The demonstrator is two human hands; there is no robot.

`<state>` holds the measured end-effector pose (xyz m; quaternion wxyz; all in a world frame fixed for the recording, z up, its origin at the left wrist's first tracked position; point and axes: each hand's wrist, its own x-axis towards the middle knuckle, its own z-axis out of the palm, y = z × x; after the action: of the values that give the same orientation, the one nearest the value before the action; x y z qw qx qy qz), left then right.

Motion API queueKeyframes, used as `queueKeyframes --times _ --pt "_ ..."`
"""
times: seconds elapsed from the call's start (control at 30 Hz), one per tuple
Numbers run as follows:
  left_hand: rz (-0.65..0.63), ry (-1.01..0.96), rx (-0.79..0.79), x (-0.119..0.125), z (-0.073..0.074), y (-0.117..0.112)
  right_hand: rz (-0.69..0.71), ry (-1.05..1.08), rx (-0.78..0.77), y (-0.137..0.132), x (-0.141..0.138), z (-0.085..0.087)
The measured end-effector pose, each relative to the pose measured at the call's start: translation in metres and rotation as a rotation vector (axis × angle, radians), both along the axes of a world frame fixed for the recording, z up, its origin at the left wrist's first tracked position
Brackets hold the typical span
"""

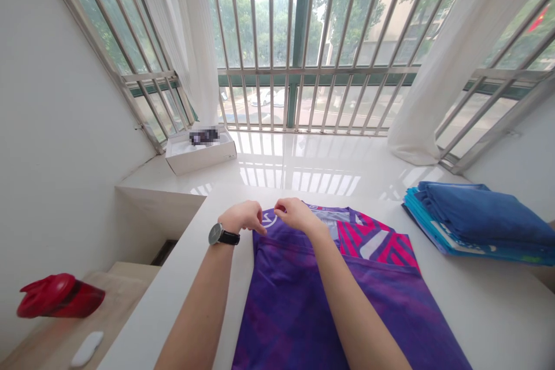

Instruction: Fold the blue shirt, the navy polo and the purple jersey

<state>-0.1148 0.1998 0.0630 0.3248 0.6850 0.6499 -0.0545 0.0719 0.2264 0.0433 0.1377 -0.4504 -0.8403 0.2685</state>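
A purple jersey (286, 283) with pink stripes on one shoulder and a white emblem near the other lies spread on the white table. Its upper part looks folded over, with an edge running across the body. Over the emblem end of the shoulder, my left hand (243, 217), with a black-strapped watch (223, 235) on its wrist, hangs with fingers loosely bent and apart. Close beside it, my right hand (295, 213) hovers over the jersey near the collar, its fingers curved and slightly parted. No cloth shows between the fingers of either hand.
Folded blue clothes (485, 219) form a stack on the table's right. A white open box (202, 156) with a blurred-out item sits on the window ledge (303, 162). At lower left, a red bottle (60, 296) and a white mouse-shaped object (87, 349) lie on a lower wooden surface.
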Motion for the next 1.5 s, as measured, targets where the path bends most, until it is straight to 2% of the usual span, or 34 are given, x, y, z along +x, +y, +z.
queueKeyframes --times 0.1,0.23,0.33,0.4,0.53,0.63,0.8,0.93,1.1,1.2,1.33,1.43,1.5 --pt "-0.02 -0.009 -0.124 0.004 -0.01 0.002 0.008 -0.02 0.028 -0.007 -0.002 0.018" --pt "-0.039 0.018 -0.173 0.017 -0.014 0.0 0.05 0.156 0.129 -0.025 0.003 0.061" --pt "-0.066 0.064 -0.141 0.029 -0.009 -0.006 0.041 0.212 0.153 -0.032 0.027 0.085" --pt "-0.103 0.101 -0.097 0.035 -0.005 -0.011 0.013 0.129 0.144 -0.029 0.054 0.089" --pt "-0.132 0.14 -0.043 0.041 0.002 -0.014 -0.146 -0.095 0.186 -0.019 0.104 0.082" --pt "-0.172 0.137 -0.016 0.046 0.006 -0.013 -0.159 -0.136 0.153 -0.023 0.114 0.076" --pt "-0.274 0.123 0.102 0.05 0.013 -0.017 -0.019 -0.04 -0.029 -0.035 0.084 0.066" --pt "-0.299 -0.013 0.072 0.042 0.018 -0.022 0.074 -0.037 -0.102 -0.033 0.061 0.057" --pt "-0.301 -0.039 0.119 0.037 0.022 -0.021 0.193 -0.097 -0.138 -0.03 0.056 0.04" --pt "-0.358 -0.086 0.165 0.041 0.024 -0.021 0.211 -0.096 -0.123 -0.033 0.055 0.03" --pt "-0.426 -0.185 0.196 0.043 0.026 -0.023 0.325 0.148 -0.203 -0.031 0.047 0.021" --pt "-0.37 -0.254 0.189 0.036 0.029 -0.025 0.403 0.326 -0.348 -0.025 0.037 0.013" --pt "-0.322 -0.327 0.178 0.03 0.033 -0.026 0.44 0.373 -0.43 -0.021 0.032 0.008"
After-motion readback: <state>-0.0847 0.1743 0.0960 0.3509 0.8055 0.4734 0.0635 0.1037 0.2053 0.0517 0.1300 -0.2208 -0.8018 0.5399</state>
